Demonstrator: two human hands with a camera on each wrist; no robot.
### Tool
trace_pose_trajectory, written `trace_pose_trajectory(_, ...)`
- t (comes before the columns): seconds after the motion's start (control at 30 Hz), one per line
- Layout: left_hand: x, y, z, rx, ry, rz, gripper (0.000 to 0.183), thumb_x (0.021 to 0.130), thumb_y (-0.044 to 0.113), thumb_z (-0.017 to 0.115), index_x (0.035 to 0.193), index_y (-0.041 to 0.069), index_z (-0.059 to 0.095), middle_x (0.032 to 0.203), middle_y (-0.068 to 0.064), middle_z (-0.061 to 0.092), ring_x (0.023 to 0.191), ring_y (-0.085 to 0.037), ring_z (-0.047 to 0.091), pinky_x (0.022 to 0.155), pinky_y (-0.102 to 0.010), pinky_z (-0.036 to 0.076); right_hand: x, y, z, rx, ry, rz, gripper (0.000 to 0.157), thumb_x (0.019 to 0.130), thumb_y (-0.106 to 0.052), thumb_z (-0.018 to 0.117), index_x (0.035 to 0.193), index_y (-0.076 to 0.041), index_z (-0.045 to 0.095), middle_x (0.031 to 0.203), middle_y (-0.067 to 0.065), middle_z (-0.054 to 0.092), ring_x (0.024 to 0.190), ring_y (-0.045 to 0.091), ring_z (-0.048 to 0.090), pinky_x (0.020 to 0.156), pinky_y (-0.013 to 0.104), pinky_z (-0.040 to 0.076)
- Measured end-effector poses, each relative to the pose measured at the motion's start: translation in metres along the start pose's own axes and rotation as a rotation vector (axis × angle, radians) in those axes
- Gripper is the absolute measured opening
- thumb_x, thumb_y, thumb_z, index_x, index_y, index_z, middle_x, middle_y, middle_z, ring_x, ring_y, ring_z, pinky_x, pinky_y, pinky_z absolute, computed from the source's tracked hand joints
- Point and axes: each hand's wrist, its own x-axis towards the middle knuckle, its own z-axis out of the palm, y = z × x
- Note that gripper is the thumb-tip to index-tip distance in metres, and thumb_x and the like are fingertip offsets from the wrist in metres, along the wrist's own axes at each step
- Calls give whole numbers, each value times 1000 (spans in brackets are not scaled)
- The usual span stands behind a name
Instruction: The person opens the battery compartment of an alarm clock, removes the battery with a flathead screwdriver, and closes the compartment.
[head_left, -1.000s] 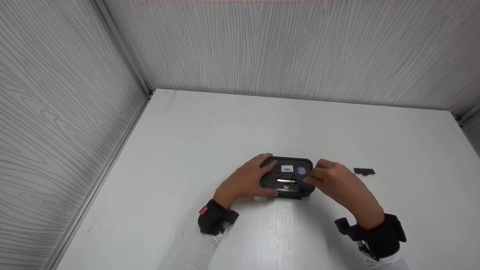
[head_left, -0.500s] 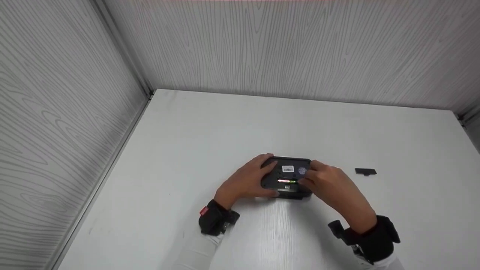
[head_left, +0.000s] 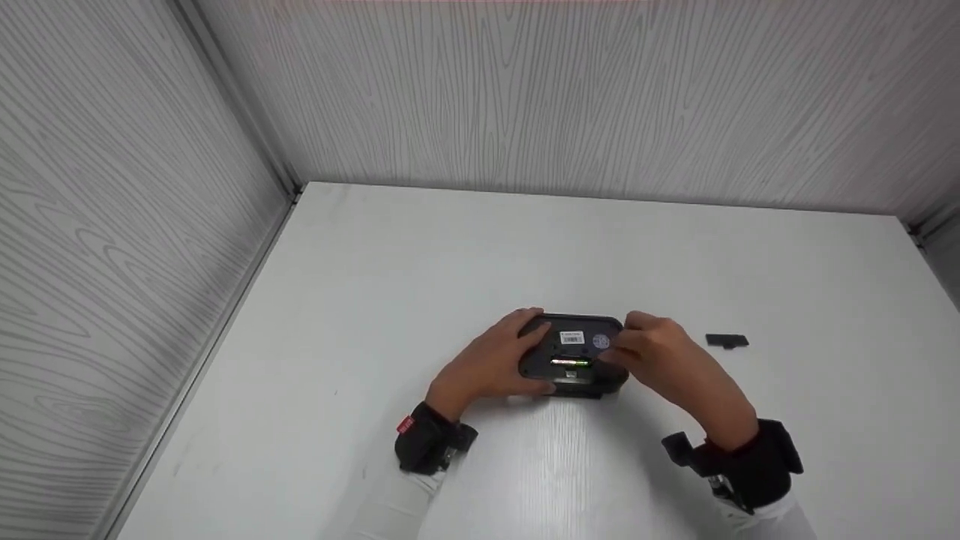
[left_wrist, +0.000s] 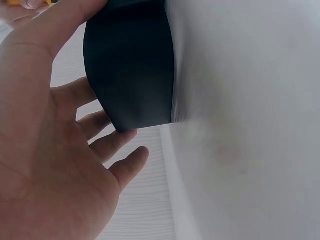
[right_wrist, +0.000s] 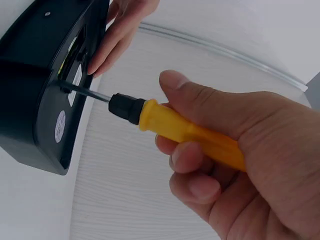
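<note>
A black, rounded rectangular device [head_left: 585, 349] stands on the table with its back face showing. A white label, a round sticker and an open slot with a shiny battery [head_left: 569, 362] show there. My left hand [head_left: 495, 358] grips its left end, thumb on the near side and fingers over the back and far edge. In my right hand [head_left: 664, 360] is a screwdriver [right_wrist: 175, 124] with a yellow handle and black collar, held between thumb and curled fingers. In the right wrist view, its shaft reaches the device's back at the end of the battery slot.
A small black battery cover [head_left: 727, 341] lies on the white table [head_left: 420, 255] to the right of the device. Grey wood-grain panels [head_left: 480, 97] rise along the table's back and left side.
My right hand moved left toward the slot, then slightly back to the right, with the screwdriver in it. The left hand keeps its grip on the device.
</note>
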Motion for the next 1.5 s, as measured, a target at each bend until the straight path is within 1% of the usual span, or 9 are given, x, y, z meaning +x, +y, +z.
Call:
trace_pose_trajectory(0.23, 1, -1, 3, 26, 15, 24, 91, 80, 61, 67, 151, 15, 35, 160, -2, 25, 148, -19, 25, 119, -33, 31, -3, 21, 6, 149, 112, -112, 8, 73, -3, 82, 72, -6, 74, 64, -2, 53, 54, 1, 45, 46, 12, 40)
trace_pose_trajectory(0.33, 1, -2, 2, 20, 14, 21, 91, 80, 61, 67, 151, 15, 35, 160, -2, 25, 148, -19, 25, 118, -34, 31, -5, 31, 9, 217, 159, -125, 10, 71, 0, 82, 71, -7, 75, 65, -3, 57, 53, 0, 47, 46, 9, 40)
trace_pose_trajectory(0.57, 1, -2, 3, 6, -8, 14, 92, 80, 62, 66, 152, 16, 33, 161, -1, 23, 149, -20, 23, 119, -35, 31, -13, 52, 13, 404, 160, -61, 10, 74, 0, 81, 73, -9, 77, 67, -6, 59, 50, -1, 50, 44, 11, 41)
trace_pose_trajectory(0.77, -1, -3, 1, 1, -7, -10, 92, 80, 61, 67, 153, 17, 33, 161, -1, 22, 149, -19, 23, 118, -36, 32, -14, 63, 21, 486, 200, -34, 12, 74, 2, 79, 73, -10, 77, 65, -3, 61, 49, 3, 53, 45, 13, 41)
trace_pose_trajectory(1.0, 0, -4, 0, 18, -1, -23, 93, 80, 62, 67, 153, 17, 32, 162, -1, 21, 150, -20, 21, 119, -37, 31, -11, 58, 15, 547, 220, 4, 13, 73, 10, 76, 71, -3, 75, 60, 5, 61, 51, 11, 53, 47, 13, 41)
trace_pose_trajectory(1.13, 0, -4, 0, 27, 3, -17, 93, 80, 63, 67, 152, 17, 33, 161, -1, 22, 149, -20, 22, 118, -36, 32, -11, 55, 11, 613, 230, -23, 14, 73, 13, 75, 73, -1, 75, 59, 6, 60, 54, 11, 53, 50, 15, 41)
trace_pose_trajectory(1.27, 1, -4, 0, 42, 8, -7, 92, 80, 64, 67, 152, 16, 34, 160, -2, 23, 149, -19, 23, 119, -35, 31, -14, 70, 21, 664, 222, -22, 16, 74, 13, 74, 75, -3, 75, 59, 7, 60, 56, 12, 54, 51, 17, 42)
trace_pose_trajectory(1.43, 2, -5, 1, 37, 8, 2, 93, 79, 64, 67, 152, 16, 34, 160, -2, 24, 149, -19, 24, 119, -35, 31, -22, 88, 35, 722, 202, 63, 17, 77, 8, 74, 78, -9, 77, 61, 5, 61, 58, 13, 56, 51, 21, 42)
trace_pose_trajectory(1.5, 2, -5, 1, 32, 8, 0, 94, 79, 64, 67, 152, 16, 34, 160, -2, 24, 149, -19, 24, 119, -35, 31, -22, 86, 35, 738, 206, 86, 17, 77, 9, 74, 78, -8, 77, 60, 5, 60, 58, 14, 56, 50, 22, 41)
